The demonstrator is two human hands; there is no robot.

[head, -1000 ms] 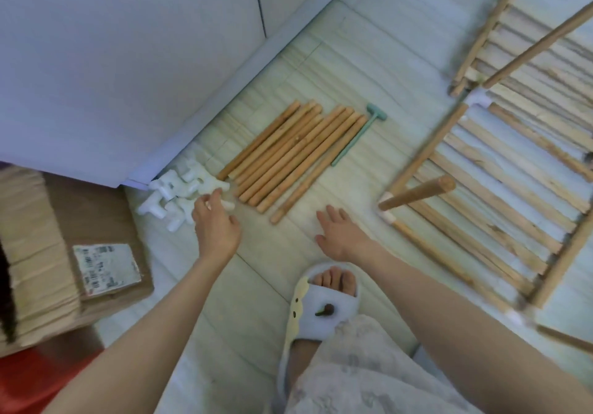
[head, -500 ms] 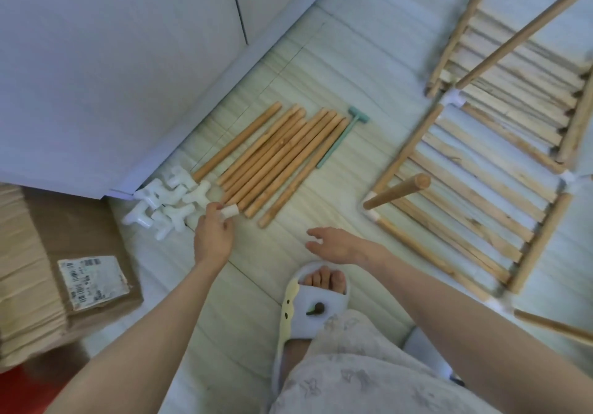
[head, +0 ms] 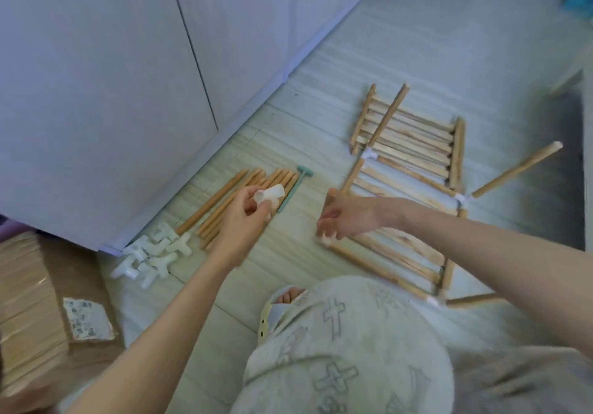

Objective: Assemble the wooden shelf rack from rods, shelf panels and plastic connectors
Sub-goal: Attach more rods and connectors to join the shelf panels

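Lifted off the floor since the earlier frames, the left hand (head: 244, 217) now hangs above the loose rods (head: 237, 201) with a white plastic connector (head: 269, 196) pinched between thumb and fingertips; half a second ago it was just closing on that piece at the edge of the pile. The right hand (head: 349, 217), which lay flat on the floor (head: 288, 253) a second ago, has crossed to the near corner of the shelf frame (head: 394, 246), where its fingers curl down onto the upright rod (head: 330, 203) and the white corner piece beneath; blur keeps me from telling whether it truly grips the rod.

From the head view, the remaining connectors (head: 154, 253) lie heaped below and to the left of the left hand, against the base of the white cabinet (head: 96, 92). A pale green mallet (head: 293, 189) lies just right of the held connector, beside the rods. Beyond the right hand a second slatted shelf panel (head: 410, 140) adjoins the frame, with rods standing up from its corners. A cardboard box (head: 48, 301) sits far left of the left forearm.
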